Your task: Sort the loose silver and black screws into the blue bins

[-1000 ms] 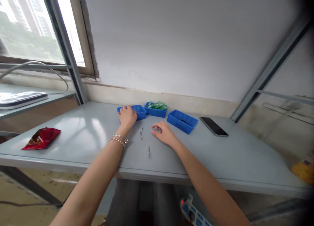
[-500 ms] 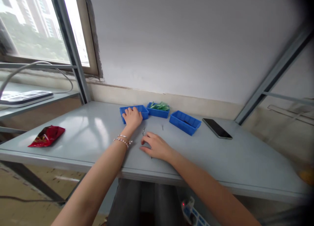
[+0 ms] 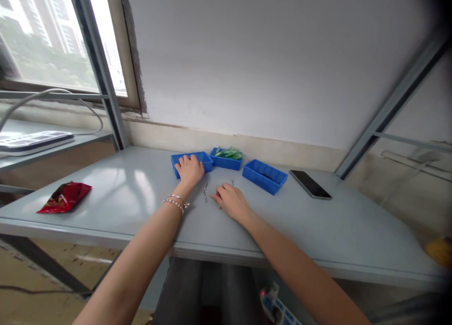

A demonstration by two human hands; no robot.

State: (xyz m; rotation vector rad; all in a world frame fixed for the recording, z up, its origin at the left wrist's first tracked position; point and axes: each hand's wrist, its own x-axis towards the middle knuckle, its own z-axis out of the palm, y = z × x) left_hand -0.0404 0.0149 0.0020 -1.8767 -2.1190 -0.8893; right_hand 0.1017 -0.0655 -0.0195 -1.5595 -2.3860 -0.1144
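Observation:
My left hand (image 3: pixel 190 170) lies palm down over the near wall of the left blue bin (image 3: pixel 209 159), its fingers curled over the rim and their tips hidden inside. My right hand (image 3: pixel 231 200) is just above the table with its fingers bent and pressed together. A tiny dark tip shows below those fingers; what they hold is too small to make out. Between the hands lie small thin metal pieces (image 3: pixel 205 193), screw-like in shape. Another slim metal piece (image 3: pixel 232 182) pokes out just beyond my right fingers.
A middle blue bin (image 3: pixel 226 163) contains green plastic packets (image 3: pixel 229 152). To its right stands a blue bin (image 3: pixel 260 180) with something dark inside. Further right is a phone (image 3: pixel 310 184). A red wrapper (image 3: pixel 65 197) lies at the left of the grey table (image 3: pixel 141 212).
My right hand has moved right and away from me, off the metal pieces between the hands, and its fingers have drawn together. The left hand stays on the left bin.

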